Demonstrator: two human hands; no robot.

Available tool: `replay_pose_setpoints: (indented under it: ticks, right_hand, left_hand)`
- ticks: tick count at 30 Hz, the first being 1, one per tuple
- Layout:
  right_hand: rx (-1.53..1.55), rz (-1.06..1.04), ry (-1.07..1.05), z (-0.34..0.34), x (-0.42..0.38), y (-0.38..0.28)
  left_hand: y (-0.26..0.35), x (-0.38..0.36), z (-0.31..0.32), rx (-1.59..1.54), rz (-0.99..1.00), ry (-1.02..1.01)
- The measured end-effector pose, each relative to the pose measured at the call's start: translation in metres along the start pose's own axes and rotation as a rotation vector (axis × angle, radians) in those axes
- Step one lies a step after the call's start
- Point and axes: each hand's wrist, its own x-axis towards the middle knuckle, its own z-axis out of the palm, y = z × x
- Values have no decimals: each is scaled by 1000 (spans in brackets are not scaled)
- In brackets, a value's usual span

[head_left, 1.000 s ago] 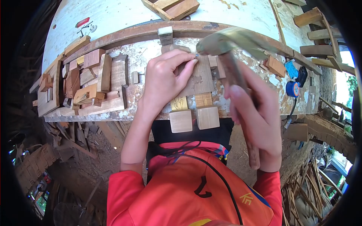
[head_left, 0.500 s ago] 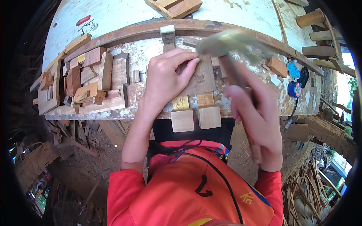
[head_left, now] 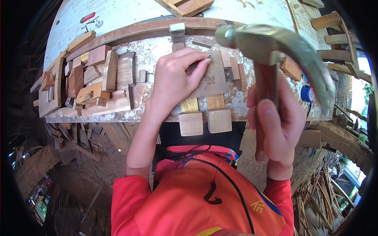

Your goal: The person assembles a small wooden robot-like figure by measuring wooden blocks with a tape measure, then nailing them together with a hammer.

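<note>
My right hand (head_left: 281, 126) is wrapped round the wooden handle of a claw hammer (head_left: 258, 43). The hammer's metal head is up in the air, to the right of my left hand (head_left: 175, 74). Between thumb and forefinger, my left hand pinches a small nail (head_left: 210, 55), of which only the head end shows. The nail is at the upper part of a flat wooden board (head_left: 213, 78) on the bench. Two pale wood blocks (head_left: 191, 124) stick out at the near edge, joined to the board by yellowish wooden pieces (head_left: 215, 102).
The worn bench (head_left: 143, 106) carries a pile of wood offcuts (head_left: 90, 78) at the left. A long wooden rail (head_left: 138, 36) crosses behind my hands. A blue tape measure (head_left: 307, 93) lies at the right. More nails and a red item (head_left: 88, 17) are at the back left.
The hammer has risen from close to the nail, up and to the right, with my right hand moving along. My left hand keeps its pinch in nearly the same place.
</note>
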Motion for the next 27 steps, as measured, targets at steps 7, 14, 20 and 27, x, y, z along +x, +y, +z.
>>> replay_pose_setpoints:
  ticks: [7,14,20,27]
  right_hand:
    - [-30,-64,9,0,-2,3]
    - [265,156,-27,5,9,15]
    - [477,186,5,22,20,54]
    - [478,255,46,33,21,77]
  left_hand:
    - [-2,0,3,-2,26,14]
    - [0,0,2,-36,11,19]
    - [12,-5,-19,-79,-95,24]
    - [4,-17,-48,-98,-204,180]
